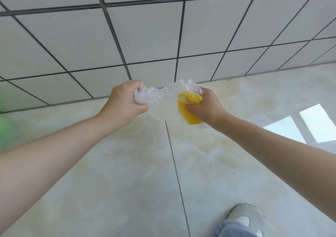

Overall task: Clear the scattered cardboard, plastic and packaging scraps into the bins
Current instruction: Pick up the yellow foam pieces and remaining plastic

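Both arms were extended forward above the floor (127, 191). The left hand (125, 102) was curled into a fist around one bunched end of a clear plastic wrapper (164, 93). The right hand (207, 106) gripped the opposite end, its fingers closed around a yellow section (187, 113) of the same packaging, with the thumb pressed across the yellow part. The wrapper spanned the gap between the two hands, held in the air in front of the seam where the floor met the white tiled wall (163, 33). No brand name, label or printed text could be read on the wrapper; the clear film and the yellow part showed no legible marking. A blurred green object (5, 127) occupied the left edge of the view. A grey shoe (243, 216) stood on the floor at the lower right. A bright window reflection (316, 126) lay on the glossy floor at the right.
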A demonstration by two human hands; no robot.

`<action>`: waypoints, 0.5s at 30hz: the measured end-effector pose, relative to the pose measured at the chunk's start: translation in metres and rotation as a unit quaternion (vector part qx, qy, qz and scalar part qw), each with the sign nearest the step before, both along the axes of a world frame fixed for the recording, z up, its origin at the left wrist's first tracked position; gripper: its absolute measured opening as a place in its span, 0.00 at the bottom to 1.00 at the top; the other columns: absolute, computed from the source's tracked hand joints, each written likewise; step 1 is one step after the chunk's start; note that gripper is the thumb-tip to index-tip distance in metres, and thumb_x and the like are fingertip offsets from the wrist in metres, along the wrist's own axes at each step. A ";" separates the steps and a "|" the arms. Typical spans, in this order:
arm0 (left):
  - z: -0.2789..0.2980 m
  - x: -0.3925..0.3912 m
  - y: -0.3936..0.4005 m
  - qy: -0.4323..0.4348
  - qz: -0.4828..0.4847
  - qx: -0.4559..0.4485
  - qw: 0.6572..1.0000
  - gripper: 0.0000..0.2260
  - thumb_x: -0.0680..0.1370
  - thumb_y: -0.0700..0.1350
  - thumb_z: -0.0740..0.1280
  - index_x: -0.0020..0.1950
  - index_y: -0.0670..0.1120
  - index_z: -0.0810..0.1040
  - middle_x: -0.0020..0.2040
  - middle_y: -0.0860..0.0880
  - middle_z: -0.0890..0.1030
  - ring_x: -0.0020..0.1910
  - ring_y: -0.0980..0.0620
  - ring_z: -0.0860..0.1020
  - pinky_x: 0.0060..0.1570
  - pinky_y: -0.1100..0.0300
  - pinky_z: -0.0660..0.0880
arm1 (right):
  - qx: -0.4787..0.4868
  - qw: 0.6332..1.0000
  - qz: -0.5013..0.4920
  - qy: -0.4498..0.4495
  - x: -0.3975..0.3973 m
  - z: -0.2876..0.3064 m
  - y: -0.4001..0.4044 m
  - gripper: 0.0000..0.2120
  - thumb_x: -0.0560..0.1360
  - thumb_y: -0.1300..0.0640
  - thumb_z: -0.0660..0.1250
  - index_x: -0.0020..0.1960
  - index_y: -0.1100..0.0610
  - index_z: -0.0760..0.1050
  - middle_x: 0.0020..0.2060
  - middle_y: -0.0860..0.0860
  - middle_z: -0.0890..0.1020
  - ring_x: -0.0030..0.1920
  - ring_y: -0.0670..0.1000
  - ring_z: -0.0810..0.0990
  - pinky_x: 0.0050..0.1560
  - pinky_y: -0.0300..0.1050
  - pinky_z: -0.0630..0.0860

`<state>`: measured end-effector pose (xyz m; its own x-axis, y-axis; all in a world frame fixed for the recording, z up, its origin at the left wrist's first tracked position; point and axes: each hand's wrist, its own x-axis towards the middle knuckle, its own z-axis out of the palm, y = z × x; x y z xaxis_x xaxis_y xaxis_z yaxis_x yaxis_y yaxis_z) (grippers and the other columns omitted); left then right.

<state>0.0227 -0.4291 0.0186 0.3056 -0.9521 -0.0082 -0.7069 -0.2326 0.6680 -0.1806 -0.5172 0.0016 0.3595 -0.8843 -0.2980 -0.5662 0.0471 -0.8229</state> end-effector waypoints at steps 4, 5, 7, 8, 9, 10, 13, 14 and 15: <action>0.015 0.038 0.060 0.005 0.087 -0.016 0.996 0.18 0.66 0.36 0.69 0.31 0.51 0.60 0.29 0.53 0.65 0.29 0.52 0.62 0.25 0.67 0.60 | -0.016 0.997 0.073 -0.011 0.040 0.019 0.045 0.09 0.69 0.65 0.64 0.39 0.52 0.74 0.33 0.46 0.77 0.36 0.47 0.77 0.35 0.39 0.74; 0.019 0.045 0.075 0.011 0.109 -0.016 0.994 0.18 0.66 0.36 0.69 0.30 0.51 0.60 0.28 0.53 0.64 0.28 0.52 0.62 0.24 0.67 0.60 | -0.019 0.996 0.091 -0.008 0.048 0.021 0.056 0.08 0.69 0.65 0.64 0.39 0.52 0.74 0.33 0.46 0.77 0.36 0.47 0.77 0.35 0.39 0.74; 0.027 0.059 0.104 0.026 0.145 -0.017 0.989 0.18 0.67 0.35 0.68 0.30 0.50 0.61 0.28 0.52 0.63 0.25 0.55 0.63 0.22 0.69 0.60 | -0.019 0.991 0.129 0.003 0.064 0.025 0.077 0.08 0.70 0.65 0.65 0.39 0.52 0.74 0.34 0.46 0.78 0.36 0.46 0.77 0.32 0.35 0.74; 0.031 0.067 0.118 0.024 0.160 -0.020 0.987 0.17 0.67 0.35 0.68 0.30 0.50 0.61 0.28 0.52 0.64 0.25 0.55 0.63 0.22 0.69 0.61 | -0.018 0.989 0.148 0.009 0.074 0.026 0.087 0.08 0.70 0.64 0.65 0.39 0.52 0.73 0.34 0.46 0.78 0.35 0.45 0.77 0.31 0.34 0.73; 0.034 0.076 0.132 0.018 0.176 -0.023 0.984 0.17 0.67 0.36 0.68 0.30 0.50 0.62 0.28 0.52 0.64 0.25 0.55 0.63 0.22 0.69 0.61 | -0.018 0.986 0.165 0.013 0.084 0.028 0.097 0.07 0.70 0.64 0.65 0.40 0.51 0.74 0.35 0.46 0.78 0.35 0.44 0.77 0.30 0.33 0.73; 0.036 0.084 0.145 0.017 0.194 -0.025 0.980 0.16 0.67 0.36 0.69 0.31 0.49 0.63 0.28 0.53 0.65 0.26 0.55 0.63 0.22 0.69 0.61 | -0.019 0.984 0.178 0.013 0.095 0.031 0.106 0.07 0.70 0.63 0.65 0.40 0.51 0.74 0.35 0.46 0.78 0.35 0.44 0.77 0.30 0.33 0.72; 0.040 0.105 0.178 0.046 0.263 -0.034 0.963 0.16 0.67 0.37 0.69 0.30 0.50 0.63 0.23 0.56 0.66 0.24 0.56 0.63 0.21 0.67 0.59 | -0.021 0.978 0.207 0.000 0.130 0.043 0.129 0.08 0.70 0.63 0.65 0.39 0.50 0.73 0.34 0.45 0.78 0.34 0.42 0.77 0.27 0.28 0.72; 0.042 0.111 0.188 0.054 0.287 -0.040 0.955 0.17 0.67 0.38 0.69 0.30 0.50 0.62 0.22 0.56 0.66 0.23 0.55 0.63 0.21 0.66 0.58 | -0.017 0.976 0.217 -0.008 0.143 0.047 0.136 0.08 0.70 0.63 0.65 0.39 0.50 0.74 0.33 0.44 0.78 0.33 0.42 0.77 0.26 0.28 0.71; 0.043 0.117 0.195 0.059 0.310 -0.051 0.948 0.17 0.67 0.38 0.69 0.30 0.50 0.60 0.23 0.54 0.65 0.24 0.54 0.61 0.23 0.65 0.56 | -0.013 0.973 0.228 -0.016 0.156 0.050 0.143 0.07 0.70 0.63 0.65 0.39 0.51 0.74 0.33 0.44 0.79 0.32 0.42 0.78 0.26 0.29 0.72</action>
